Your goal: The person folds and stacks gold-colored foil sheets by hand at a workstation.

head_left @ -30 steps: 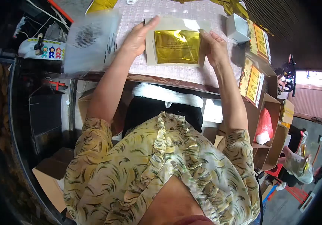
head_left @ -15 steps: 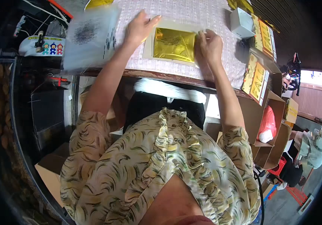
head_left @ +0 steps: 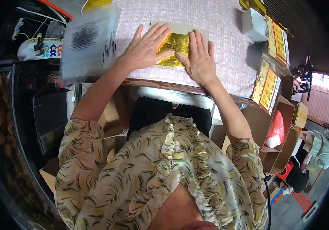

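Note:
A shiny gold foil packet (head_left: 178,42) lies on the pale patterned tablecloth, inside or on a clear plastic bag (head_left: 179,28) whose edges show around it. My left hand (head_left: 145,48) rests flat over the packet's left side, fingers spread. Over its right side lies my right hand (head_left: 201,57), also flat with fingers stretched out. Both thumbs point inward across the foil near its lower part. The packet's side edges are hidden under my hands. To the left sits a stack of clear printed plastic bags (head_left: 89,44).
A white box (head_left: 254,25) stands at the table's right, beside cartons marked FALL (head_left: 268,92). More gold foil (head_left: 97,4) shows at the far left edge. An open cardboard box with a red bag (head_left: 276,128) is below right. The table's front edge (head_left: 164,85) runs before me.
Both hands have moved onto the packet from its sides and now lie flat on it. My right hand's curled fingers have straightened. The packet sits in nearly the same place.

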